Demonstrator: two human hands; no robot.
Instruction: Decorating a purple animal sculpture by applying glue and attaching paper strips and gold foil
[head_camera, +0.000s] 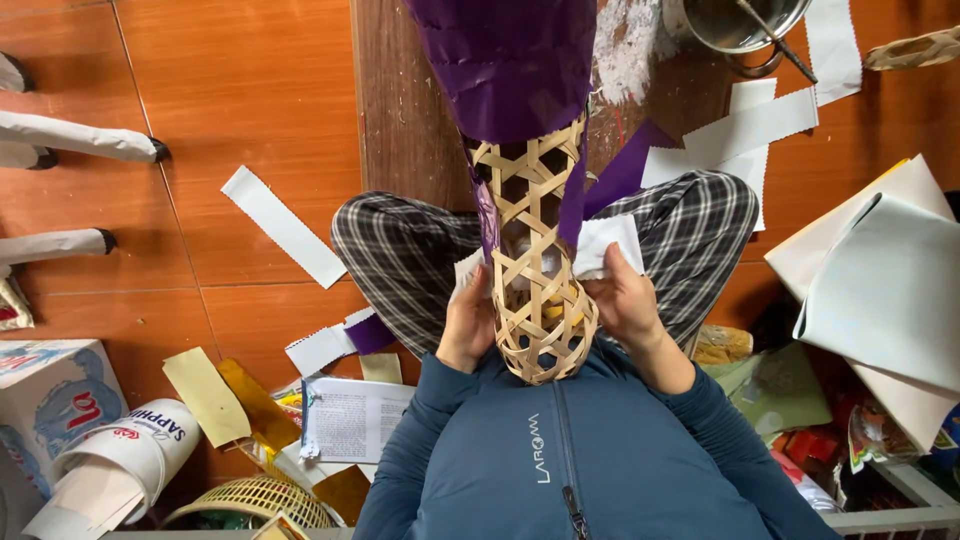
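A tall open-weave bamboo frame (540, 290) rests against my chest and runs away from me, its far half covered in purple paper (510, 70). My left hand (468, 320) presses a white paper strip against the frame's left side. On the frame's right side, my right hand (622, 300) pinches another white paper piece (606, 245). A purple strip (573, 205) hangs down the frame between my hands. I sit cross-legged in plaid trousers (400, 255).
A wooden board (405, 110) lies ahead with a metal pot (735, 22) on it. White paper strips (283, 226) lie scattered on the orange floor. Large white sheets (890, 290) are stacked at right. Rolled paper (120, 465), a printed sheet (352, 418) and a woven basket (250, 503) sit at lower left.
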